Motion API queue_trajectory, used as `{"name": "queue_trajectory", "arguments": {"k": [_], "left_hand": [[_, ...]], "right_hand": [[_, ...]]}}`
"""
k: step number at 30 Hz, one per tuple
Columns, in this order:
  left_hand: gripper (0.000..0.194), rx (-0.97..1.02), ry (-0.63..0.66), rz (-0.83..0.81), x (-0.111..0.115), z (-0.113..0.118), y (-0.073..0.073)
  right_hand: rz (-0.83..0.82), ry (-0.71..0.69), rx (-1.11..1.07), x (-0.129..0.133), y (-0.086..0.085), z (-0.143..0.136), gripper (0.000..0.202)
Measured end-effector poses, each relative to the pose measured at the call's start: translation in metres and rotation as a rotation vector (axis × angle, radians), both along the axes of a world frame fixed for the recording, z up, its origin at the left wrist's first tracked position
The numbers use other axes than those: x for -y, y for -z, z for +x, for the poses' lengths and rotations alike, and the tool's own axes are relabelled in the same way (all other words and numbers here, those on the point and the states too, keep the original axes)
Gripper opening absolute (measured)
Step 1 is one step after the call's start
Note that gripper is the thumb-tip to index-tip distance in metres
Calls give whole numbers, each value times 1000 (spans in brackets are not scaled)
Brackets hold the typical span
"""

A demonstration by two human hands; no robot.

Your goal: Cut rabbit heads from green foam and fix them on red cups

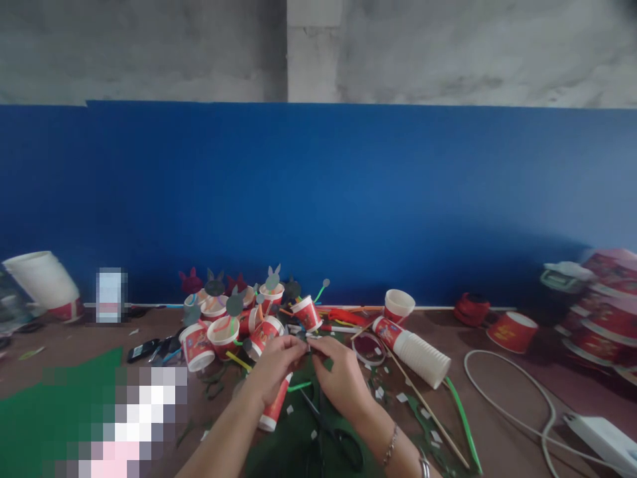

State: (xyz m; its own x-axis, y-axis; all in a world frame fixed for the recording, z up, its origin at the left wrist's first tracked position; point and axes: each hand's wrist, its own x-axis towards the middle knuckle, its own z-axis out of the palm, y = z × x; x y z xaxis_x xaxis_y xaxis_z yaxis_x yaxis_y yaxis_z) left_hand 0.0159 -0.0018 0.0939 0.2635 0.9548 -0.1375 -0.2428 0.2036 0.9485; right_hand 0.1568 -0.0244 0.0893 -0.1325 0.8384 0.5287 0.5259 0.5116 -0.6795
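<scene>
My left hand [276,368] and my right hand [343,378] meet over the middle of the table, fingertips close together. Both have their fingers pinched around something small and pale, too small to make out. Beneath my left forearm lies a red-and-white paper piece [271,417], perhaps a cup, partly covered. A bright green pipe cleaner [299,386] sticks out beside it. Black-handled scissors [343,448] rest on dark green material below my hands. Just beyond my fingers stands a tilted red paper cup [307,313].
Several decorated paper cups [223,335] cluster left of my hands. To the right lie a stack of nested cups [423,357], a wooden stick [428,411] and a white cable [517,372]. Green sheet [60,418] covers the left side. A blue wall panel [318,199] rises behind.
</scene>
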Motion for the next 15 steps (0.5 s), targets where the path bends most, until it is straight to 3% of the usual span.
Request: {"name": "queue_trajectory", "arguments": {"k": [7,15], "left_hand": [[23,-206,-99,177,-4,1,8],[17,-310,-88,295,1,4,-1]], "right_hand": [[-46,1,-117,3,-4,-2,26],[-109,73,-219,-1,-1,0,30]]}}
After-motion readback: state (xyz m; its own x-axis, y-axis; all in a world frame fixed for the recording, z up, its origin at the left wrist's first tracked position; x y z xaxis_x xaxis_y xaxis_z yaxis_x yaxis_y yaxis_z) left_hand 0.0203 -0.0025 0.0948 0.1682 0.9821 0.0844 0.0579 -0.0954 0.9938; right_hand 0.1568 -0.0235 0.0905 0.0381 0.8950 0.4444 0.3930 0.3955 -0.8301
